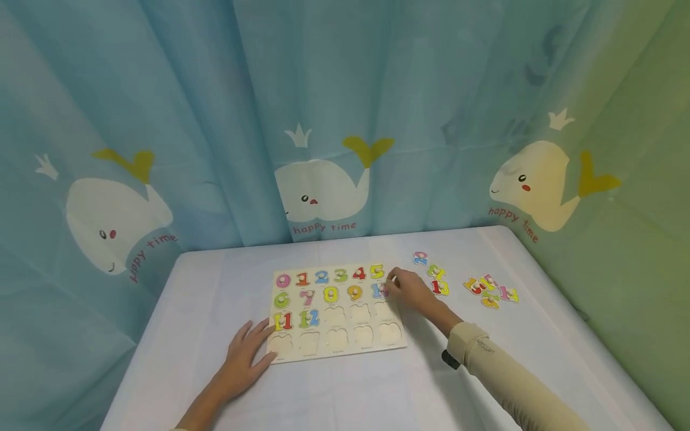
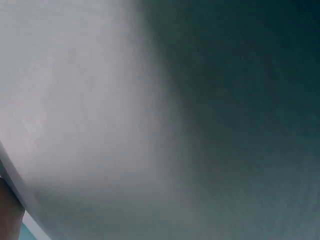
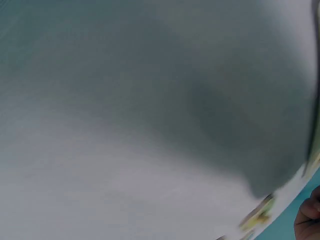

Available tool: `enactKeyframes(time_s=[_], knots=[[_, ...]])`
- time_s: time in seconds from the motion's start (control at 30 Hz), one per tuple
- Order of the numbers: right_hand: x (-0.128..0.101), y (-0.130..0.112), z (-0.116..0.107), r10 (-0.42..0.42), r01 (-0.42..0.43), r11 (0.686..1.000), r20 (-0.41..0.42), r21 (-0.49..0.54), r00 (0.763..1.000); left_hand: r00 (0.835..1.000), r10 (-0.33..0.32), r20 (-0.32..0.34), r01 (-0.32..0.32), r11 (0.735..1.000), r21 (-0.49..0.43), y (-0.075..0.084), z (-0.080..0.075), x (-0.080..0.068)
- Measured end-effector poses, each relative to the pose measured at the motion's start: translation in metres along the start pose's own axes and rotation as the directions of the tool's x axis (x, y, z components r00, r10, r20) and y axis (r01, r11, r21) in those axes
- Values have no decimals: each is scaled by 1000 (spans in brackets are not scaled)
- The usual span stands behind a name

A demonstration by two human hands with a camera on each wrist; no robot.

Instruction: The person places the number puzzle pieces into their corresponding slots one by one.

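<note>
A wooden number puzzle board [image 1: 338, 353] lies on the table, with pieces 0 to 12 in its upper slots and bare slots below. My left hand [image 1: 245, 359] rests at the board's left side, fingers spread and fingertips on its edge. Over the board's right edge, my right hand [image 1: 406, 290] has thumb and fingers curled together at the number 10 piece [image 1: 377, 291], hiding part of it. In the right wrist view, only curled fingers of my right hand [image 3: 307, 220] show at the lower right corner. The left wrist view catches just a sliver of hand [image 2: 9, 215].
Right of the board lie loose number pieces, among them a red-and-yellow 13 [image 1: 440, 288] and a blue-and-pink piece [image 1: 420, 258]. Further right is an overlapping cluster of pieces [image 1: 489, 299]. A whale-print curtain [image 1: 215, 179] hangs behind the white-covered table [image 1: 334, 401].
</note>
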State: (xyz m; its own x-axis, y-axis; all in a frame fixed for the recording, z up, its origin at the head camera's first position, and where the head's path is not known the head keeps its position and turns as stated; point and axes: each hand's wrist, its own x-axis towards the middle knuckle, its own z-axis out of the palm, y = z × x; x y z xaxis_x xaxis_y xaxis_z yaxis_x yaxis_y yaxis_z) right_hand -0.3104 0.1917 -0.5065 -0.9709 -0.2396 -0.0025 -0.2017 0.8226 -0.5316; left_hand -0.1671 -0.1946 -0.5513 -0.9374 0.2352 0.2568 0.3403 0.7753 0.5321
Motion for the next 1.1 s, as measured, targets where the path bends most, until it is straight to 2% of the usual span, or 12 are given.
enactKeyframes(time_s=[0.27,0.4,0.57,0.73,0.83,0.97,1.1], knots=[[-9,41,-17,19,-27,998,-116,-62,993,1000,-14,6,14,1000,10,1,-1,-1],[-11,58,-30,69,-78,996,-153,-52,986,1000,-2,-11,2,1000,6,0,-1,-1],[-7,76,-47,180,-186,982,-123,-39,976,1000,12,-10,-12,1000,6,-1,1,-1],[-2,85,-56,191,-193,979,-47,-61,981,1000,-7,13,8,1000,-7,2,0,0],[-1,89,-57,197,-198,979,-15,-50,980,1000,-4,4,4,1000,-9,4,0,0],[-1,93,-55,192,-192,980,-24,-46,981,1000,2,-7,-3,1000,-3,5,-1,0],[0,95,-54,182,-185,982,-69,-40,981,1000,4,-9,-4,1000,1,5,-2,0]])
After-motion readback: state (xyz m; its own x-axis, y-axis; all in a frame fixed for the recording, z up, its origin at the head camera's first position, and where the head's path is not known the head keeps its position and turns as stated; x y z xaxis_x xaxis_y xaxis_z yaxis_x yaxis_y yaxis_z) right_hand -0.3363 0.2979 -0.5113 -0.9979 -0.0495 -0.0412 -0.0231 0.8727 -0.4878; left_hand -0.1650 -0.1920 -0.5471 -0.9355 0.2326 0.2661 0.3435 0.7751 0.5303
